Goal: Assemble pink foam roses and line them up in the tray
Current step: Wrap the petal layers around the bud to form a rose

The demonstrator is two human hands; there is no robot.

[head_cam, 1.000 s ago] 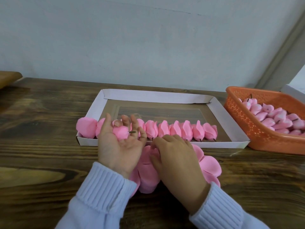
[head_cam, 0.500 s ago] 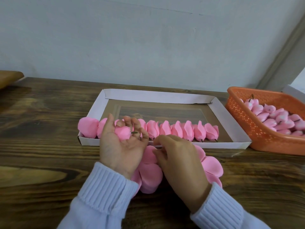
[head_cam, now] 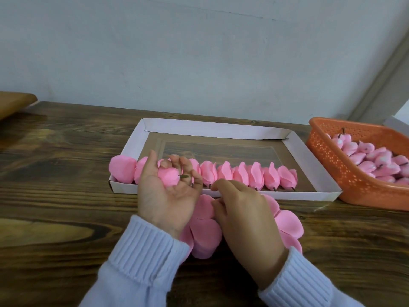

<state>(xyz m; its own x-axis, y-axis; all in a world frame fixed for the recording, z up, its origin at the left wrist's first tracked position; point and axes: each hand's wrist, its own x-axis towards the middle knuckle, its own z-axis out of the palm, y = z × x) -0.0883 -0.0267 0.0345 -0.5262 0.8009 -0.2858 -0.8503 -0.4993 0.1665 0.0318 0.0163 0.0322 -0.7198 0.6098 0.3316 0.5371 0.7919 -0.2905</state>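
Observation:
A white cardboard tray point(head_cam: 212, 129) lies on the wooden table, with a row of several pink foam roses point(head_cam: 247, 176) along its near edge. My left hand point(head_cam: 168, 193), palm up, holds a pink rose bud point(head_cam: 168, 177) with a short green stem in its curled fingers, just in front of the row. My right hand point(head_cam: 243, 216) lies palm down on a pile of loose pink foam petals point(head_cam: 205, 235) and pinches at one near the tray's front wall. Most of the pile is hidden under that hand.
An orange perforated basket point(head_cam: 332, 165) full of pink rose buds stands right of the tray. A wooden board corner point(head_cam: 15, 103) shows at the far left. The wall runs close behind the table. The tray's back half holds nothing.
My right hand's fingers have crept slightly forward over the petals toward the tray's front wall. The left hand and its bud have stayed in place.

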